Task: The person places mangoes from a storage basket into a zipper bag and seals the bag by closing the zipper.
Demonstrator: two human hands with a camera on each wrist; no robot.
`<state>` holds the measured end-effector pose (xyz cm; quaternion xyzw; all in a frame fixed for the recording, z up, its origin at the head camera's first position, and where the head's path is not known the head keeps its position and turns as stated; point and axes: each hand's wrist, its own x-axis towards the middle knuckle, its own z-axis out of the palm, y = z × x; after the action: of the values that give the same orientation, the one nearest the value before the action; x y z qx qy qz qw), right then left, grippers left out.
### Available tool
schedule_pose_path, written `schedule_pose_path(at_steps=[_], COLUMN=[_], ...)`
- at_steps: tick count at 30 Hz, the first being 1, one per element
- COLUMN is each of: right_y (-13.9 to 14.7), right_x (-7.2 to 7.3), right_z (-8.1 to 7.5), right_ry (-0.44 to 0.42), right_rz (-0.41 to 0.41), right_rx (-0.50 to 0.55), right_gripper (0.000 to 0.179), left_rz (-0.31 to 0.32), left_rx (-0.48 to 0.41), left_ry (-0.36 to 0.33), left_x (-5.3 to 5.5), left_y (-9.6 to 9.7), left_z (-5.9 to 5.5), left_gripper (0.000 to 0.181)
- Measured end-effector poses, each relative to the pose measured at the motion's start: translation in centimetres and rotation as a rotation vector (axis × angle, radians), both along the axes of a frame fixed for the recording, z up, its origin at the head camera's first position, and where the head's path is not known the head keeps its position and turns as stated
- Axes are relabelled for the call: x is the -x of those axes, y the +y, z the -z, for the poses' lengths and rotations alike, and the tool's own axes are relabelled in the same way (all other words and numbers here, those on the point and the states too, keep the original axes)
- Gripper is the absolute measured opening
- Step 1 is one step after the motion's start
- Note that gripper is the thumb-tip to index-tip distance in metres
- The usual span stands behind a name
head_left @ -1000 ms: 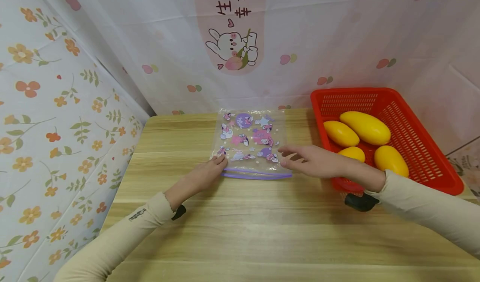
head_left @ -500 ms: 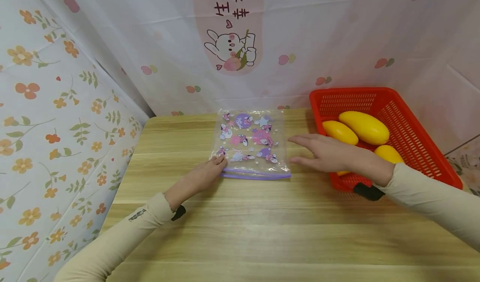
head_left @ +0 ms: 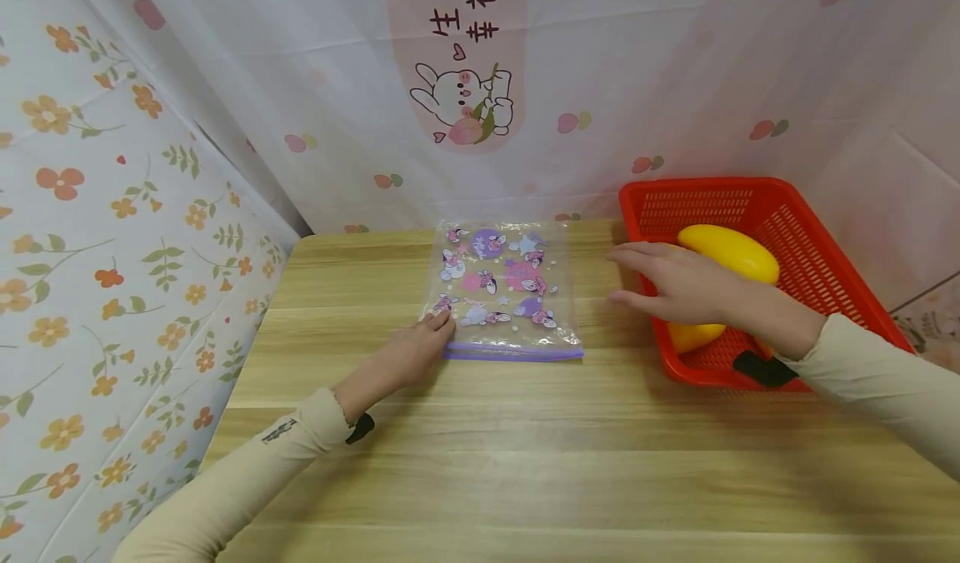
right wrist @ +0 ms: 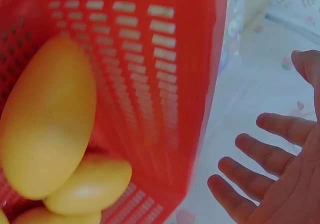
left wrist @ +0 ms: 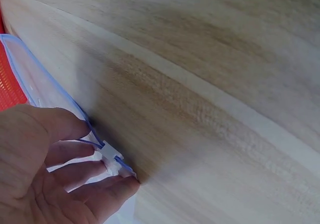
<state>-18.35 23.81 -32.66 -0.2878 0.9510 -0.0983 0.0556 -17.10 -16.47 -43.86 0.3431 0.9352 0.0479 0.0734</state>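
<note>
A clear zip bag (head_left: 491, 284) printed with pink and purple cartoon figures lies flat, its purple zip edge (head_left: 525, 353) towards me. At the bag's near left corner, the fingers and thumb of my left hand (head_left: 416, 351) hold the zip end. A small white slider (left wrist: 111, 151) shows there in the left wrist view. My right hand (head_left: 686, 288) hovers over the left side of a red basket (head_left: 712, 184), fingers spread and holding nothing. Yellow mangoes (right wrist: 50, 119) lie in the basket; some are partly hidden by my right hand and forearm in the head view.
The wooden table (head_left: 480, 463) reaches back to a white printed cloth (head_left: 315, 63) hanging behind it. Another cloth (head_left: 90, 280) with orange flowers hangs along the left. The basket stands at the right back of the table.
My right hand has moved right, away from the bag's right edge to above the basket's left side. My left hand stays at the bag's corner, and the bag lies in place.
</note>
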Motion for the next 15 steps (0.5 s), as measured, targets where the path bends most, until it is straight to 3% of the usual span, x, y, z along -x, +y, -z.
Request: schedule_pose_path(at_steps=[9,15], right_y=[2.5,4.2], right_x=[0.9,1.2], right_z=[-0.9,-1.1], right_ry=[0.025,0.005], right_rz=[0.043,0.074], right_rx=[-0.057,-0.067], right_gripper=[0.069,0.07], left_rz=[0.025,0.024], left_rx=[-0.048,-0.029], left_ry=[0.028,0.022], left_x=[0.1,0.1], left_y=[0.0,0.1], left_z=[0.2,0.0], left_gripper=[0.04,0.042])
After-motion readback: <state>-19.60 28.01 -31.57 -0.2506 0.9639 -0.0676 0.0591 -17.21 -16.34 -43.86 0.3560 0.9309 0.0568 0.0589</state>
